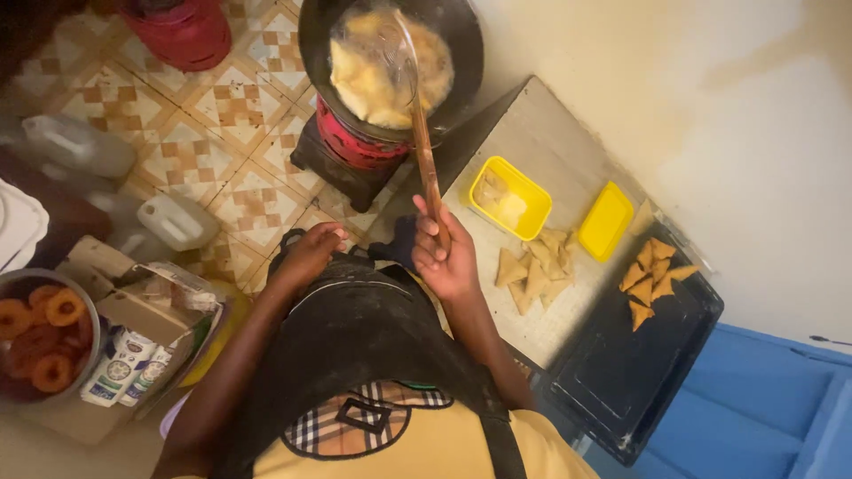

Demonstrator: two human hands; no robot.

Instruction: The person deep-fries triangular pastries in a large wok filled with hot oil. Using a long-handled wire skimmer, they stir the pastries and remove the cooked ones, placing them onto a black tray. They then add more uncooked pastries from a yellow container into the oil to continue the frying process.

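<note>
My right hand (446,253) grips the wooden handle of a skimmer ladle (415,106) whose round mesh end sits in a black pan (466,35) full of pale frying pastries in oil. The pan stands on a red and black stove (351,146) on the floor. My left hand (311,251) rests on my knee, fingers curled, holding nothing. Several raw triangular pastries (535,270) lie on a grey board (541,142) just right of my right hand.
On the board are a yellow tub (510,200) and its yellow lid (606,220). A dark tray (639,372) holds several browned triangles (652,277). At left are a bowl of fried rings (40,333), plastic jugs (177,222), a cardboard box (133,310) and a red container (182,31).
</note>
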